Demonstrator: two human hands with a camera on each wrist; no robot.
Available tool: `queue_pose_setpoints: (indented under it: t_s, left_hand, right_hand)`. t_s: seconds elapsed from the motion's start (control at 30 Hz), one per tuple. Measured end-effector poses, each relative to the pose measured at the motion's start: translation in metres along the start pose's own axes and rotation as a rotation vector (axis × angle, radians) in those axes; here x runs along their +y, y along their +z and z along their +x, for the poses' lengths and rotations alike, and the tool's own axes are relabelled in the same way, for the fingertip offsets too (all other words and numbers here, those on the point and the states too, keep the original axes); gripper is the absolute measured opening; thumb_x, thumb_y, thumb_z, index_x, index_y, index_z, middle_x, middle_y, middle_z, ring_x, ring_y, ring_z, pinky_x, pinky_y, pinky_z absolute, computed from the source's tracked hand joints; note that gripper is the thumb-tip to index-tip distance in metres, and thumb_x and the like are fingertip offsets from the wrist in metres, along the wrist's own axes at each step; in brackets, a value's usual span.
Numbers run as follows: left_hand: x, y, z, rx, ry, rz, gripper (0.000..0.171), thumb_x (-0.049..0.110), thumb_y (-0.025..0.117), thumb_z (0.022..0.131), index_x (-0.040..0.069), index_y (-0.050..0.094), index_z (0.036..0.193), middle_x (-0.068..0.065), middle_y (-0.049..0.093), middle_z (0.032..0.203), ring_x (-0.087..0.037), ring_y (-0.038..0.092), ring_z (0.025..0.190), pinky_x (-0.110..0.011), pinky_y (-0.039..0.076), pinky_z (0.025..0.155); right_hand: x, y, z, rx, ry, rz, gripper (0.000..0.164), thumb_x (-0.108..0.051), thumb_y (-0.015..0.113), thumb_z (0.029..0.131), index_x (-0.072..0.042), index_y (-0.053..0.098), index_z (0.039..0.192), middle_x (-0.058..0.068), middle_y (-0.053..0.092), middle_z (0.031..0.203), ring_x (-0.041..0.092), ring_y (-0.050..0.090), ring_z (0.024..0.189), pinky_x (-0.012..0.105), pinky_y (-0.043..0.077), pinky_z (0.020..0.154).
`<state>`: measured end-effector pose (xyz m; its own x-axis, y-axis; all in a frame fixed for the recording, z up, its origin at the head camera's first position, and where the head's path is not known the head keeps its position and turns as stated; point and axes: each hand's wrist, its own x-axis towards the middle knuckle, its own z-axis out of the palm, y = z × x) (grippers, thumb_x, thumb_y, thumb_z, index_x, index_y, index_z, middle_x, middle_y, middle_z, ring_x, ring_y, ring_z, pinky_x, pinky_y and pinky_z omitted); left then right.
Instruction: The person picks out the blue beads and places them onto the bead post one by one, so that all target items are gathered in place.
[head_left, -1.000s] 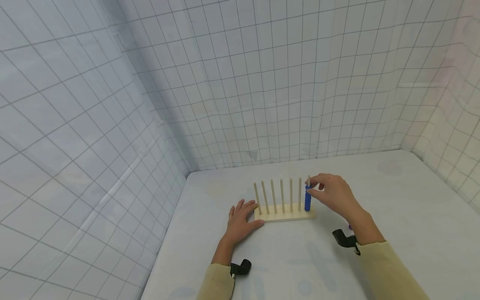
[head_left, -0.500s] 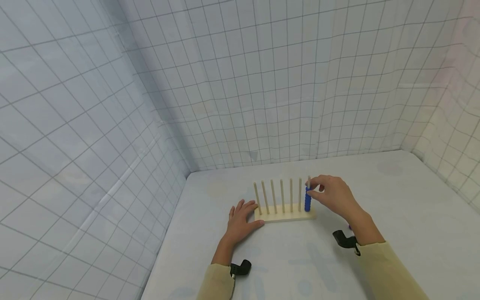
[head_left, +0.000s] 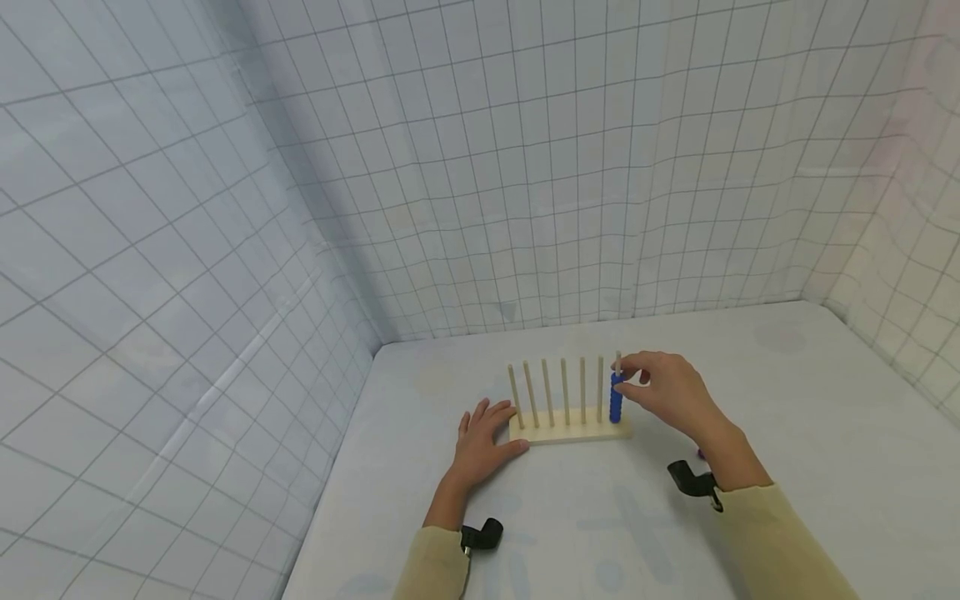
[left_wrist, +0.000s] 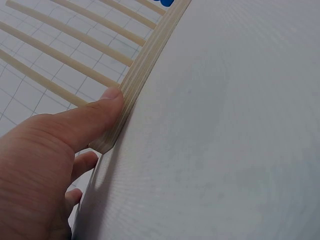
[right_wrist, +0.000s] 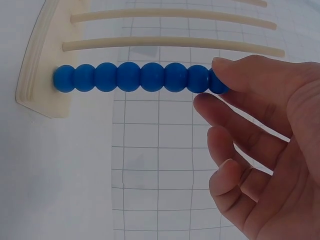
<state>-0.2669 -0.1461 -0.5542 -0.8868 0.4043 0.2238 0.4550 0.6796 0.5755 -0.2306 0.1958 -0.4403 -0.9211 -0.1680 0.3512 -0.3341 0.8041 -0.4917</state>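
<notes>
A pale wooden peg rack (head_left: 572, 434) with several upright pegs stands on the table. Blue round beads (right_wrist: 129, 77) are stacked from the base up most of its rightmost peg, while the other pegs carry none. My right hand (head_left: 670, 398) pinches the uppermost blue bead (right_wrist: 218, 82) between thumb and fingertips, partly covering it. The peg's tip shows just above in the head view. At the rack's left end, my left hand (head_left: 480, 450) grips the base, its thumb (left_wrist: 102, 112) on the front edge and its other fingers round behind.
A small purple thing (head_left: 701, 454) peeks out from behind the right wrist. Both wrists wear black camera mounts (head_left: 692, 479). White cloth walls with grid lines (head_left: 487, 208) rise behind and beside the white table (head_left: 570, 525).
My right hand has slid down slightly along the rightmost peg, with the top bead now closer to those below. My left hand and the rack stay in place.
</notes>
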Motion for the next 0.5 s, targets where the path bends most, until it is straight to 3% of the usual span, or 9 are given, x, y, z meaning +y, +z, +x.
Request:
queue_pose_setpoints:
  t_s: [0.27, 0.5]
  left_hand:
    - [0.0027, -0.0007, 0.0000, -0.006, -0.001, -0.009, 0.065, 0.054, 0.071, 0.090, 0.020, 0.057, 0.144, -0.003, 0.046, 0.153, -0.036, 0.019, 0.151, -0.064, 0.004, 0.117]
    - [0.0026, -0.0035, -0.0008, -0.008, -0.004, -0.028, 0.063, 0.053, 0.068, 0.092, 0.019, 0.057, 0.144, -0.004, 0.046, 0.153, -0.036, 0.019, 0.151, -0.065, 0.003, 0.117]
  right_hand:
    - [-0.0013, -0.0050, -0.0039, -0.003, 0.006, 0.001, 0.030, -0.022, 0.079, 0.088, -0.011, 0.075, 0.116, 0.002, 0.073, 0.100, 0.020, 0.061, 0.086, 0.032, 0.047, 0.062]
    - [0.0044, -0.0058, -0.0080, -0.016, 0.008, -0.025, 0.039, -0.022, 0.078, 0.089, -0.015, 0.071, 0.126, 0.002, 0.073, 0.104, 0.019, 0.060, 0.085, 0.032, 0.047, 0.062]
